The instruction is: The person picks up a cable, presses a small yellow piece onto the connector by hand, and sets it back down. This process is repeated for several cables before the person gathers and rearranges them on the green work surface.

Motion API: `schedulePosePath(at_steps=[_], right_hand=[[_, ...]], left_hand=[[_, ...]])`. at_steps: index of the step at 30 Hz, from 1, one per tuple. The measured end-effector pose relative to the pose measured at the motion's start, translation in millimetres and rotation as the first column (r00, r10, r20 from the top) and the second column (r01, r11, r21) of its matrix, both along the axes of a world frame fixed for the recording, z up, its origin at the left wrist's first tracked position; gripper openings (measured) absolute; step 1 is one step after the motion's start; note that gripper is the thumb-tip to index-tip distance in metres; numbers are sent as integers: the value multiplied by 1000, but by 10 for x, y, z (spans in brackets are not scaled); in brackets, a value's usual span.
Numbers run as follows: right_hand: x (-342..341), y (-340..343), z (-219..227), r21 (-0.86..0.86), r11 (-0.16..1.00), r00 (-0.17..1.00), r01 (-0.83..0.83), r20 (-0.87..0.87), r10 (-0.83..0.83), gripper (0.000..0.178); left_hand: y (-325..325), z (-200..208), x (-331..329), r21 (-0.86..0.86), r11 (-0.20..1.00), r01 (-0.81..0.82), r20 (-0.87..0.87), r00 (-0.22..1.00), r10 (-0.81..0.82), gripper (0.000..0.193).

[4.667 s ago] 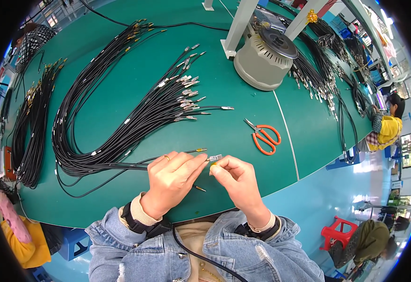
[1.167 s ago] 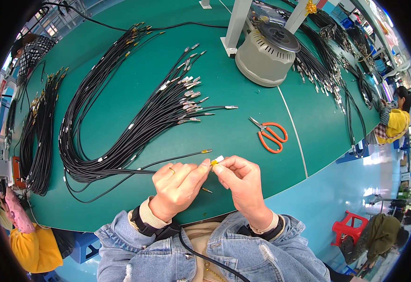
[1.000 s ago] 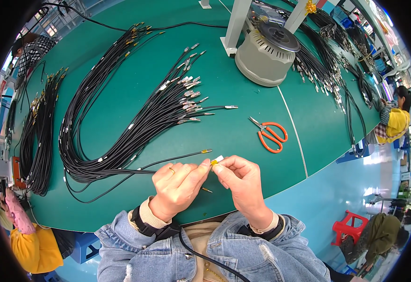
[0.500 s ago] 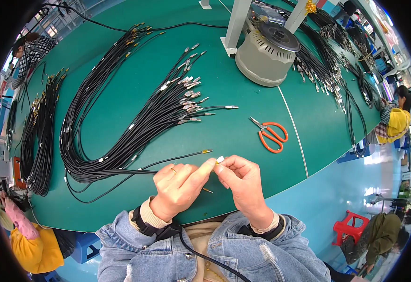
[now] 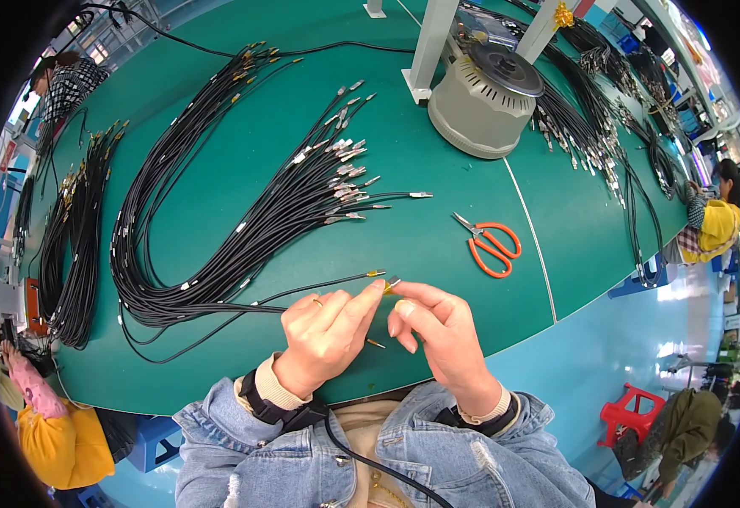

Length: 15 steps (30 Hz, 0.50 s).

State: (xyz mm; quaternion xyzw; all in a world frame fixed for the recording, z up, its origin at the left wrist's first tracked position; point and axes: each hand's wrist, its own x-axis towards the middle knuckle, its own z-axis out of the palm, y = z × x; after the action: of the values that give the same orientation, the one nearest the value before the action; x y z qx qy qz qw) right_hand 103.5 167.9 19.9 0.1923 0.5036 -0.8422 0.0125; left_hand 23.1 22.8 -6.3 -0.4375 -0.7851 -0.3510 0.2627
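Note:
My left hand is closed on a black cable near its end. A small connector end, grey with some yellow, pokes out past the fingertips. Against it rests the outstretched index finger of my right hand; the thumb is apart and nothing shows gripped there. Just beyond my left hand lies another cable end with a yellow band. A thin gold-coloured tip sticks out below my left fingers. To the left, a thick bundle of black cables curves over the table, with many metal-ended connectors.
Orange-handled scissors lie right of my hands on the green table. Beyond them stands a round grey machine beside a white post. More cable bundles lie far left and far right. Several people sit around.
My right thumb has come away from the connector end, and its index finger has straightened. The white piece between the fingertips no longer shows; grey and yellow show there instead.

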Motion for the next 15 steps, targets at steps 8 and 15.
schedulePosePath(at_steps=[8, 15], right_hand=[[-46, -74, -65, 86, 995, 996, 47, -78, -40, 14], [-63, -81, -103, 113, 990, 991, 90, -112, -77, 10]], left_hand=[[33, -8, 0, 87, 996, 13, 99, 995, -22, 20], [25, 5, 13, 91, 996, 2, 199, 980, -20, 17]])
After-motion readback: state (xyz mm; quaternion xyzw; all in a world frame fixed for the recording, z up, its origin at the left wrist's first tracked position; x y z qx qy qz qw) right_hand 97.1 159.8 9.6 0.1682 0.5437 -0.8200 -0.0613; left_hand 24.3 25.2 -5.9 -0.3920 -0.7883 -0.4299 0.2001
